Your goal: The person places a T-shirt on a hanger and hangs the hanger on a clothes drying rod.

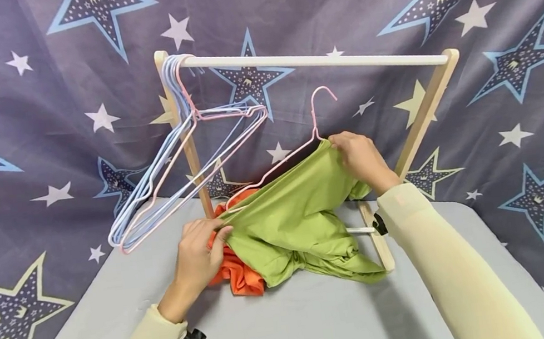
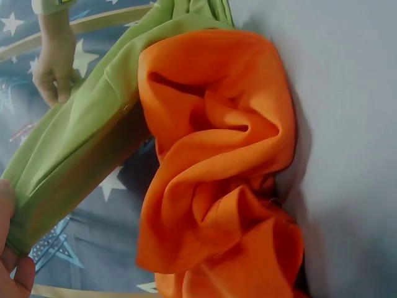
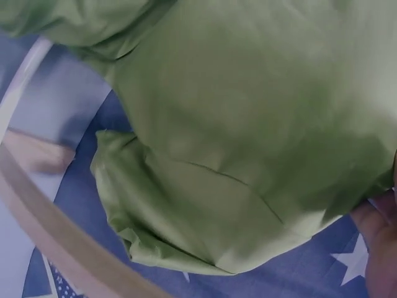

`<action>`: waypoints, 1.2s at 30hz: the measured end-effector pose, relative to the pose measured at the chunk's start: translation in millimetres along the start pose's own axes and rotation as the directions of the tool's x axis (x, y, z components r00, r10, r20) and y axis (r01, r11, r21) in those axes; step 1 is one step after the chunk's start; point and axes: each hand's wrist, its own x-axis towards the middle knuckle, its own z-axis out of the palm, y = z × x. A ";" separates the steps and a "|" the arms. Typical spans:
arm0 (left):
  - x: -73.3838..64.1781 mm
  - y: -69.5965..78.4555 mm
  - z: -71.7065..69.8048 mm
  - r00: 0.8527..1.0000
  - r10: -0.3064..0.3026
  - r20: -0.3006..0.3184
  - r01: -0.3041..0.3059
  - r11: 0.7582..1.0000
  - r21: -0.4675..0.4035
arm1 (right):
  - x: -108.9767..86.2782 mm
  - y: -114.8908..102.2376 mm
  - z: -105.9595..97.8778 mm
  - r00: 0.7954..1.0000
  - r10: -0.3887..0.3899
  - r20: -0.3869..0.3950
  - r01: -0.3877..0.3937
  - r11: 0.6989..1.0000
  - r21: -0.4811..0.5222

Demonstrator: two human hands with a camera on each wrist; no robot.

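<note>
A green shirt (image 1: 296, 206) is stretched on a slant between both hands. My left hand (image 1: 200, 253) pinches the lower left end of its edge between thumb and fingers. At the upper right, my right hand (image 1: 359, 159) grips the same edge close to the neck of a pink wire hanger (image 1: 313, 111). The hanger's hook points up free; its left arm shows above the cloth, and its right side is hidden by the shirt. In the left wrist view, a crumpled orange cloth (image 2: 217, 149) lies beside the green fabric. A loose green sleeve (image 3: 167, 217) hangs in the right wrist view.
A rack with a white rail (image 1: 315, 59) and wooden posts (image 1: 426, 110) stands behind the shirt. Several blue and pink wire hangers (image 1: 152, 177) hang at its left end. Under it is a grey-covered table (image 1: 295, 329), with a star-patterned curtain (image 1: 514, 125) behind.
</note>
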 end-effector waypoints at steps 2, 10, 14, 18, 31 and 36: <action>2.0 -0.6 -1.8 1.000 0.014 -0.005 -0.014 1.000 0.001 | -1.1 2.5 0.2 1.000 -0.006 0.007 0.006 1.000 0.006; 14.6 1.1 -2.8 0.999 0.038 0.004 -0.038 0.999 -0.006 | -7.8 6.8 0.3 0.999 -0.022 0.043 0.022 1.000 0.003; 21.7 4.0 0.0 0.999 0.022 0.033 -0.022 1.000 -0.020 | -9.7 4.5 -1.4 0.998 0.000 0.064 0.000 1.000 -0.008; 29.8 5.1 4.2 0.995 -0.005 0.101 0.007 1.000 -0.014 | -8.7 2.3 0.1 0.998 -0.017 0.068 0.018 1.000 -0.014; 57.7 6.0 24.0 0.913 -0.199 0.357 0.207 0.978 0.014 | -10.9 0.3 12.8 0.994 -0.099 0.045 0.098 0.995 0.025; 53.0 10.1 23.6 0.877 -0.363 0.315 0.354 0.931 0.087 | -11.7 1.9 14.2 0.997 -0.065 0.041 0.065 0.998 0.001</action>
